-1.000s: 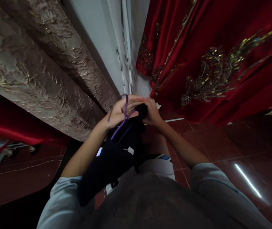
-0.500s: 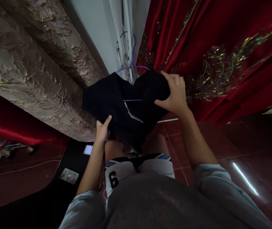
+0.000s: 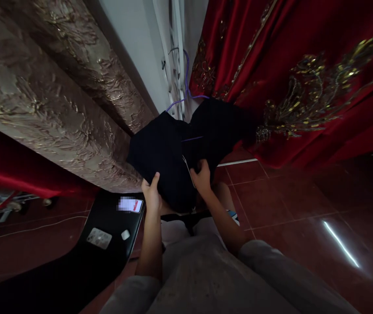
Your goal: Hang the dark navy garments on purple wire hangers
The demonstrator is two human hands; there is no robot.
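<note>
Dark garment (image 3: 156, 148): hanging on purple hanger (image 3: 186, 78), before white frame (image 3: 179, 26), above person's lap | Left hand (image 3: 152, 194): pinching garment's lower side edge, thumb showing on top | Right hand (image 3: 202, 179): touching garment's front beside pale strip (image 3: 188, 171), fingers bending; whether pinching, cannot tell

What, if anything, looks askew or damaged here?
The purple hanger tilts, its right end higher in the picture, so the dark garment hangs askew, perhaps because the left hand grips its edge. No damage stands out.
</note>
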